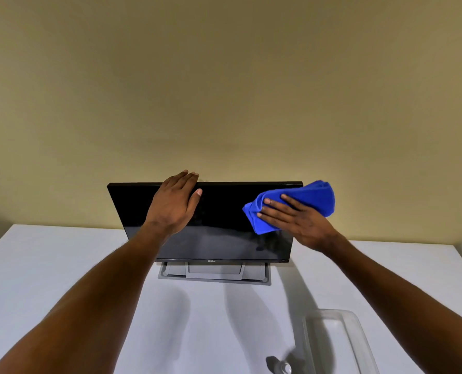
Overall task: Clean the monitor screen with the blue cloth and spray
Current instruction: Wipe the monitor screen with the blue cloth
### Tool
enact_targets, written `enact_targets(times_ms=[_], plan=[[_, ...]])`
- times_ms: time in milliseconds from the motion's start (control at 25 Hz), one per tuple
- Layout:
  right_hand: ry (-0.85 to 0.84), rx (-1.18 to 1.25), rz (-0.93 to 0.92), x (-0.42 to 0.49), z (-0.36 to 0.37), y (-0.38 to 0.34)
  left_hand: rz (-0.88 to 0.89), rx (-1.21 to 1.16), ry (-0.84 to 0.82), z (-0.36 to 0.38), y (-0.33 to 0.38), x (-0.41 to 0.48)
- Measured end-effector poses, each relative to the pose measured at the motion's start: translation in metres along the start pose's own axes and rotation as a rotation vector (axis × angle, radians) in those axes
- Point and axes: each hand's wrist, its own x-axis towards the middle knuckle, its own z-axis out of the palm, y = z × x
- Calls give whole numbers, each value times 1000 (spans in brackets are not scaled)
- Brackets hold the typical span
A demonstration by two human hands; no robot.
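A black monitor (219,228) on a grey stand (215,273) faces me on the white table (62,265), its screen dark. My left hand (174,202) grips the monitor's top edge left of centre, fingers curled over the back and thumb on the front. My right hand (294,221) presses a bunched blue cloth (302,202) flat against the upper right part of the screen, and the cloth overhangs the right edge. The top of a spray bottle (279,367) shows at the bottom edge of the view, standing on the table.
A clear plastic tray (337,344) lies on the table at the near right, beside the spray bottle. A plain beige wall (224,90) rises directly behind the monitor. The table's left and right edges are both in view.
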Motion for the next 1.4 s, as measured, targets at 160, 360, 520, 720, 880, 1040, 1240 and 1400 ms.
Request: enact_targets(times_ms=[160, 360, 520, 720, 880, 1040, 1240, 1400], plan=[[12, -18, 96, -2, -7, 13, -2, -6, 13, 2, 1, 0], [44, 34, 207, -5, 18, -17, -8, -6, 33, 7, 0, 2], [-13, 101, 238, -9, 39, -43, -13, -11, 56, 10, 0, 3], [-47, 181, 154, -14, 60, -81, -19, -9, 100, 13, -1, 2], [-117, 257, 30, -13, 70, -115, -9, -10, 125, 14, 0, -1], [-127, 268, -81, -25, 78, -130, 6, -21, 162, 16, -1, -2], [-146, 243, -92, -59, 72, -115, 16, -21, 166, 16, -4, -2], [-91, 356, 48, -84, 63, -89, 3, -6, 142, 17, -4, -1]])
